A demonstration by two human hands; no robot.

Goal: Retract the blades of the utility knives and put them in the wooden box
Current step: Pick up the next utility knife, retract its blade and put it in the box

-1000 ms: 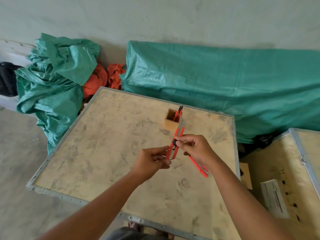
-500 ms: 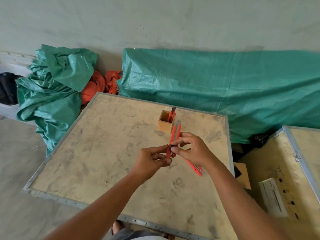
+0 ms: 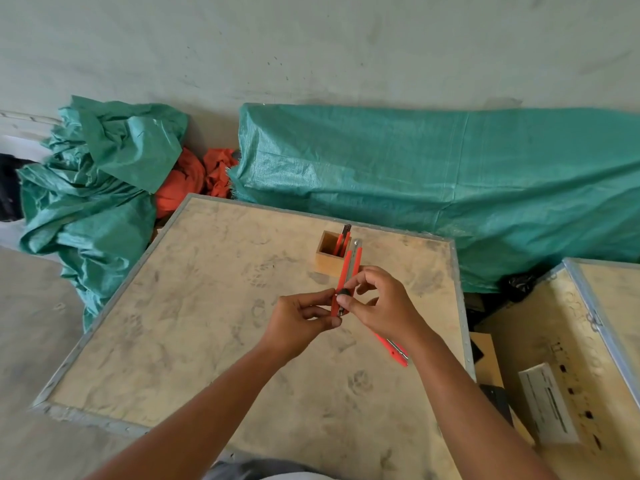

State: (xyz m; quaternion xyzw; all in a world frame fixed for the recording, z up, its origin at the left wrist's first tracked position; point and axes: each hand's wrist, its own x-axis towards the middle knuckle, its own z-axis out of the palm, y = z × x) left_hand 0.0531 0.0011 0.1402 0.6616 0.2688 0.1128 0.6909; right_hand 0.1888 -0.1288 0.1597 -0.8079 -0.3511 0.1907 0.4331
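Observation:
A red utility knife [image 3: 349,271] is held upright above the plywood crate top [image 3: 214,306], its metal tip pointing at the wooden box. My left hand [image 3: 300,318] pinches its lower end. My right hand [image 3: 379,306] grips it from the right, thumb on the black slider. The small wooden box [image 3: 327,259] stands at the far side of the crate and holds one red knife [image 3: 343,239]. Another red utility knife [image 3: 393,349] lies on the crate, partly hidden under my right wrist.
Green tarpaulin [image 3: 433,181] covers a long shape behind the crate, and a crumpled green tarp [image 3: 93,181] with orange cloth [image 3: 194,178] lies at left. A second crate [image 3: 568,341] with a white label stands at right. Grey floor [image 3: 27,341] runs along the left.
The held knife has stayed in both hands; my right thumb has shifted down the handle along the slider. The view has tilted slightly, nothing else has moved.

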